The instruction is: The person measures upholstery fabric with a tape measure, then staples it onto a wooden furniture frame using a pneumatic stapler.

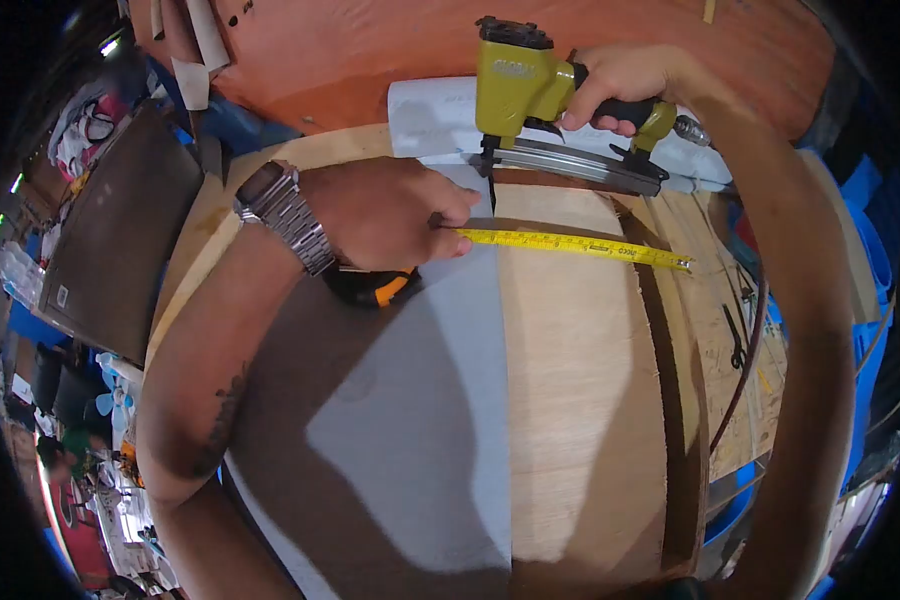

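Near: grey sheet (400, 430) beside bare wood panel (580, 400) | pinched in left hand (395, 215): yellow tape (580, 243), long axis rightward across wood panel, tip past its edge | beyond, grasped in right hand (625, 85), farther from tape: staple gun (522, 90)

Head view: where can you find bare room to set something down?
Free: the plywood below the yellow tape, between the grey sheet and the dark slot, and the sheet's lower part. Crowded: the top, with left grip, right grip and nail gun.
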A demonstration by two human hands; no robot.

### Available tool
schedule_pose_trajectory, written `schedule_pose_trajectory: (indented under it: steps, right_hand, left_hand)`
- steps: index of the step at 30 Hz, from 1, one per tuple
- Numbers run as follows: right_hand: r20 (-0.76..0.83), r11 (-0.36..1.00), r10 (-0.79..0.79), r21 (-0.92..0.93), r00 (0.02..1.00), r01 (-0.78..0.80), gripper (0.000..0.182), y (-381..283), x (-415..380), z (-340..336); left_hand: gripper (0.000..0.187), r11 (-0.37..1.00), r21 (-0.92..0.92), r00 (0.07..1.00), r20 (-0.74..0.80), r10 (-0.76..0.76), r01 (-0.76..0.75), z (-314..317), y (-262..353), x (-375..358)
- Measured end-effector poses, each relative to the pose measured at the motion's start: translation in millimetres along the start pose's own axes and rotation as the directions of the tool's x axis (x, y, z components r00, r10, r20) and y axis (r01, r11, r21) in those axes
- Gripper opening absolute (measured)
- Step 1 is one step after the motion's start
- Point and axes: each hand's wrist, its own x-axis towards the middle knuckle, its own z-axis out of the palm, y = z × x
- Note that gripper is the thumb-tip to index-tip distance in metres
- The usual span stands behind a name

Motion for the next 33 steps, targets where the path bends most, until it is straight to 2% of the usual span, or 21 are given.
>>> schedule_pose_trajectory:
  steps: [2,9,14,17,18,21,23,25,26,28,30,32,33]
  right_hand:
    - [0.001,1.0,0.002,0.03,1.0,-0.002,0.023,1.2,-2.3,-0.1]
    - [-0.009,0.997,-0.005,-0.076,1.0,0.004,0.023,-3.0,-3.9,1.8]
    - [0.007,0.994,0.007,-0.109,1.0,-0.006,0.023,-3.6,-2.2,1.9]
    - [-0.074,0.998,0.053,-0.031,0.996,-0.055,0.023,0.6,-3.9,3.9]
    - [-0.116,0.999,0.026,-0.03,0.993,-0.03,0.024,2.8,-11.0,3.7]
    - [-0.211,0.999,0.036,-0.011,0.977,-0.04,0.025,31.6,-72.3,-19.1]
    - [-0.572,0.969,0.145,-0.082,0.807,-0.232,0.029,43.1,-148.1,0.2]
    - [-0.623,0.951,0.183,-0.084,0.761,-0.298,0.036,74.9,-220.9,23.6]
    - [-0.667,0.975,0.134,-0.045,0.733,-0.219,0.033,100.9,-251.2,43.5]
    - [-0.803,0.97,0.203,0.088,0.561,-0.225,0.03,164.0,-314.6,103.6]
    - [-0.881,0.89,0.301,0.123,0.364,-0.439,0.029,212.5,-378.7,179.1]
    - [-0.843,0.859,0.43,0.272,0.324,-0.435,0.027,224.3,-426.2,258.1]
    - [-0.779,0.842,0.537,0.469,0.325,-0.266,0.027,226.0,-439.9,290.4]
  left_hand:
    - [0.028,1.0,0.014,1.0,0.004,-0.005,0.005,0.8,-1.3,0.5]
    - [0.027,0.998,0.063,1.0,0.018,-0.021,0.019,-2.1,3.8,0.0]
    - [0.028,1.0,0.029,1.0,0.015,-0.003,0.003,-0.8,0.3,1.9]
    - [0.031,1.0,0.032,0.999,0.034,-0.003,0.002,0.4,-6.2,1.6]
    - [0.033,0.999,0.039,0.999,0.044,-0.009,0.008,-0.2,-7.9,0.8]
    - [0.03,1.0,-0.027,0.995,0.099,-0.006,0.009,-5.1,-2.6,-0.2]
    - [0.031,1.0,0.013,1.0,-0.01,0.019,-0.019,-0.6,-11.0,-1.1]
    - [0.033,0.999,-0.009,0.997,-0.065,0.041,-0.042,0.4,-17.3,-1.7]
    - [0.034,0.997,-0.043,0.997,-0.057,0.056,-0.058,1.8,-18.2,2.5]
    - [0.037,0.998,0.044,0.997,-0.055,0.055,-0.052,-10.9,16.2,-1.8]
    - [0.038,0.986,-0.094,0.99,-0.003,-0.141,0.141,-9.1,53.9,-8.5]
    - [0.036,0.994,-0.061,0.991,0.099,-0.089,0.095,-7.3,122.6,-43.1]
    - [0.034,0.996,-0.057,0.989,0.138,-0.06,0.068,-0.6,142.0,-61.7]
